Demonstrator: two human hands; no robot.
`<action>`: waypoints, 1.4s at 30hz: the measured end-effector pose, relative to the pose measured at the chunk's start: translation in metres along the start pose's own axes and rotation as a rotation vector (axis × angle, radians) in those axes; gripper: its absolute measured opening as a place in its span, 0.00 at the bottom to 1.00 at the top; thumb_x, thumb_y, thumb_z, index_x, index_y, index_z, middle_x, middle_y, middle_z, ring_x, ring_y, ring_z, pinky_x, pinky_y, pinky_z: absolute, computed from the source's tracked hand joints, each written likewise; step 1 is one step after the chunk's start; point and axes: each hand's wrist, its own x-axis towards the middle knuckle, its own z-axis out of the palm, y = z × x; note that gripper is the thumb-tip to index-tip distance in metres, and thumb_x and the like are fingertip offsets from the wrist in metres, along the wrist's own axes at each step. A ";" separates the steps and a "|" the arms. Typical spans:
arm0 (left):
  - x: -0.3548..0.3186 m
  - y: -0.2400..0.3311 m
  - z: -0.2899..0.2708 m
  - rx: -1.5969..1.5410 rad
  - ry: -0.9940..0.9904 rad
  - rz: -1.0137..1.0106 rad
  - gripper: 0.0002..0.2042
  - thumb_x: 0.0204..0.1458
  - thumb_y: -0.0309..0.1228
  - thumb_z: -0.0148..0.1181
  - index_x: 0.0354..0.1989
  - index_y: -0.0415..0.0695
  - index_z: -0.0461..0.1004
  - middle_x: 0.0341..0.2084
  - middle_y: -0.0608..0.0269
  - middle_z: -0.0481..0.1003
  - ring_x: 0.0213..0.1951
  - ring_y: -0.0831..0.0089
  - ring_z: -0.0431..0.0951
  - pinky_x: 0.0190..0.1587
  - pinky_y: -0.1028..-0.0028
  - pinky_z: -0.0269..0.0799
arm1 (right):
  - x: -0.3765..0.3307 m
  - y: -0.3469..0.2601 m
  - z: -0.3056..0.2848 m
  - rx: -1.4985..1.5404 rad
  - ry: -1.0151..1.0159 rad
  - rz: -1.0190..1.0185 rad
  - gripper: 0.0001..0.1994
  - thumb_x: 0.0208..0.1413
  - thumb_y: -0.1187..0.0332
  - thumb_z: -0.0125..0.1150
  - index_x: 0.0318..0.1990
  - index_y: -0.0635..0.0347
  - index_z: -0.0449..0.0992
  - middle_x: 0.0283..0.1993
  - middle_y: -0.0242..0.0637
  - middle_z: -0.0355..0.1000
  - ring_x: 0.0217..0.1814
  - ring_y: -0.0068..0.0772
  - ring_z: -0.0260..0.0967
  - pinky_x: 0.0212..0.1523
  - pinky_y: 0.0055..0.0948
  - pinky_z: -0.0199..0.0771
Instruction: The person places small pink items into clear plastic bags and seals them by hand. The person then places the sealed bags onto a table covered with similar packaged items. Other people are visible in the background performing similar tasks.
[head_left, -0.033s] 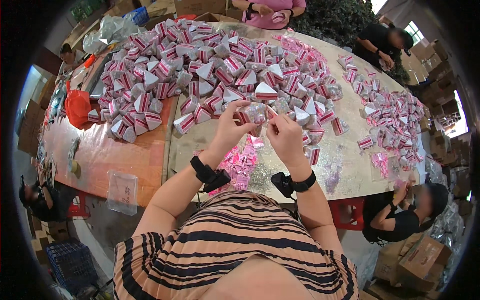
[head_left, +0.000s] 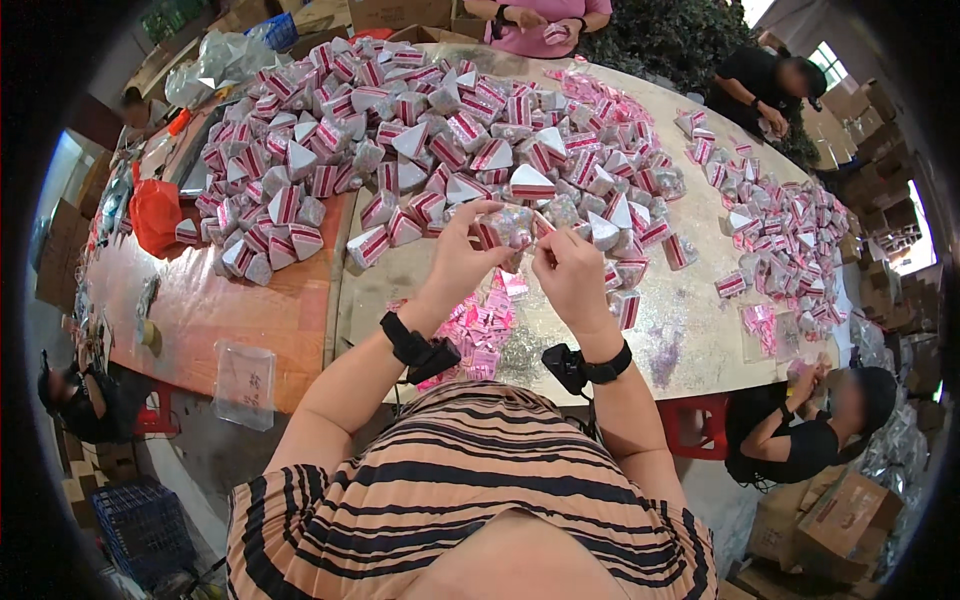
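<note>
In my left hand [head_left: 462, 255] is a glittery wedge-shaped piece [head_left: 508, 228], shaped like a cake slice, with thumb and fingers gripping its sides. Close against its right end, my right hand [head_left: 572, 262] pinches a small pink-and-white slip [head_left: 543, 224]; how the slip meets the wedge is too small to tell. Both hands are above the table [head_left: 400, 290], just in front of a big heap of similar wedges [head_left: 430, 125] with white, pink and silvery faces. Between my forearms lies a pile of small pink printed packets [head_left: 480, 325].
A second heap of wedges [head_left: 785, 240] covers the table's right side. On the left are a red-orange bag [head_left: 156, 215] and a clear plastic sleeve [head_left: 245, 385]. Several co-workers sit or stand around the table. Cardboard boxes [head_left: 845, 520] and a blue crate [head_left: 145, 530] stand on the floor.
</note>
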 end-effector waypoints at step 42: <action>-0.017 -0.038 -0.025 -0.098 -0.304 -0.288 0.27 0.35 0.20 0.65 0.49 0.37 0.66 0.31 0.66 0.72 0.31 0.81 0.71 0.33 0.80 0.68 | -0.041 0.043 0.038 1.044 -0.413 0.638 0.04 0.44 0.75 0.63 0.28 0.64 0.75 0.21 0.33 0.71 0.20 0.20 0.68 0.21 0.20 0.69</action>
